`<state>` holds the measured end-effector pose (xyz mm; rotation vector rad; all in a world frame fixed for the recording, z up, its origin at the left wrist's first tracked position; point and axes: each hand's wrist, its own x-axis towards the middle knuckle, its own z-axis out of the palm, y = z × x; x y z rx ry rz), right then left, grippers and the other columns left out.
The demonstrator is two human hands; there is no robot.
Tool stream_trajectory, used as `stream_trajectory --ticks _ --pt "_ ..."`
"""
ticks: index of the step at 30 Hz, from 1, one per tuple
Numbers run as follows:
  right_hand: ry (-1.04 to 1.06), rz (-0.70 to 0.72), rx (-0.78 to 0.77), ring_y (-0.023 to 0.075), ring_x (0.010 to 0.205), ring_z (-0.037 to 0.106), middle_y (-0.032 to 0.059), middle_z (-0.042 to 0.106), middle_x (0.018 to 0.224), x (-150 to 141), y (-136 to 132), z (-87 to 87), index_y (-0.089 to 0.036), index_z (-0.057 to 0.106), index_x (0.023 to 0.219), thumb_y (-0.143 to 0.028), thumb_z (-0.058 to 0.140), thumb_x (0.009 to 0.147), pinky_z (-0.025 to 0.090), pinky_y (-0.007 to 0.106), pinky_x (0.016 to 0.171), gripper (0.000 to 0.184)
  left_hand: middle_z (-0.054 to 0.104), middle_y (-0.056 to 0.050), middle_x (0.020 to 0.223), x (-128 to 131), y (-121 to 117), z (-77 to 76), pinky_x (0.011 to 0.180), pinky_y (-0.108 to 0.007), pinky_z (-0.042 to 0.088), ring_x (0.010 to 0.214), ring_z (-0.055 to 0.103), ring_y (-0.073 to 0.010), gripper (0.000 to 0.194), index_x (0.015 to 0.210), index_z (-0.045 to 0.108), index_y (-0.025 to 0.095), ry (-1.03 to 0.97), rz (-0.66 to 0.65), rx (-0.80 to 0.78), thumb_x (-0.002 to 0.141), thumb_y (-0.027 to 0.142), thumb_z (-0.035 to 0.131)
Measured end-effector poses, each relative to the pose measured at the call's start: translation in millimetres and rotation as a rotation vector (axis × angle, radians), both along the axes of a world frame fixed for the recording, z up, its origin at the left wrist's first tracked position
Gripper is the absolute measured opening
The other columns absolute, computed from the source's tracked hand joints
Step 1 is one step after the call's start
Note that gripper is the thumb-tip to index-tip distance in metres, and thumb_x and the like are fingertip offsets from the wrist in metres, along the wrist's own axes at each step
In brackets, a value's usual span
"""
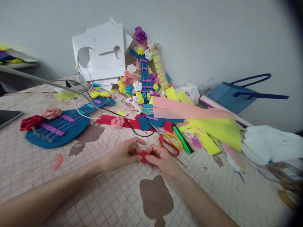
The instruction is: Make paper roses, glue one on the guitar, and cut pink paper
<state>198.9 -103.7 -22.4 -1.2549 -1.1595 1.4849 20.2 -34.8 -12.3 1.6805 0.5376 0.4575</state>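
On a tile-patterned tabletop (pixel 106 197), a blue guitar-shaped craft (pixel 74 129) strung with pale lines lies at left. A person's left hand (pixel 124 153) and right hand (pixel 161 158), close together near scissors (pixel 162 141) with red and yellow handles, pinch a small red piece (pixel 143 156) between their fingertips.

Looks like a paper-craft workspace; can't tell home or workshop. Has glue gun (pixel 133 101), scissors (pixel 162 135), green cutter (pixel 183 138) and coloured sheets (pixel 187 109) spread across worn tabletop (pixel 113 195), plus flower-trimmed guitar-like models (pixel 145 74) propped by plain wall (pixel 201 41).
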Motion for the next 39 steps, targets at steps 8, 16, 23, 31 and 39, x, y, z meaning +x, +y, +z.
stream_trajectory --ticks 8,16,23,31,39 --pt "-0.016 -0.001 0.002 0.0065 0.050 0.046 -0.0025 0.058 0.069 -1 0 5.7 -0.017 0.056 0.078 -0.037 0.067 0.074 0.037 0.020 0.044 0.022 0.055 0.003 0.071 -3 5 0.9 0.056 -0.023 0.036 0.064 0.051 -0.0101 0.035 0.113 0.044 0.015 -0.023 -0.039 -0.005 0.082 0.022 0.058" --pt "0.107 -0.196 -0.060 0.0075 0.048 0.046 -0.0045 0.054 0.056 -2 1 3.8 -0.018 0.055 0.071 -0.034 0.067 0.069 0.033 0.018 0.041 0.020 0.059 -0.003 0.088 -2 1 0.0 0.065 -0.026 0.044 0.078 0.058 -0.0134 0.027 0.109 0.045 0.018 -0.042 0.057 0.137 0.083 0.015 0.051" --pt "0.247 -0.209 -0.120 0.0075 0.049 0.048 -0.0043 0.055 0.059 -5 -1 5.5 -0.018 0.058 0.071 -0.033 0.072 0.064 0.033 0.019 0.040 0.022 0.060 -0.002 0.091 5 -14 3.7 0.071 -0.024 0.046 0.080 0.056 -0.0117 0.016 0.092 0.059 0.018 0.030 0.132 0.493 0.079 0.009 0.055" --pt "0.148 -0.165 -0.038 0.0076 0.050 0.046 -0.0038 0.055 0.062 -3 -3 6.5 -0.018 0.056 0.073 -0.034 0.067 0.070 0.034 0.020 0.043 0.020 0.064 -0.003 0.081 5 -9 2.8 0.068 -0.024 0.046 0.074 0.059 -0.0122 0.006 0.083 0.061 0.014 0.009 0.183 0.333 0.082 0.019 0.057" --pt "0.064 -0.156 0.051 0.0084 0.052 0.047 -0.0046 0.051 0.060 -5 -3 1.7 -0.019 0.055 0.074 -0.030 0.062 0.076 0.036 0.020 0.045 0.013 0.064 -0.004 0.078 10 -10 0.5 0.068 -0.027 0.046 0.073 0.060 -0.0146 0.022 0.078 0.058 0.013 -0.110 0.179 -0.134 0.077 0.034 0.065"
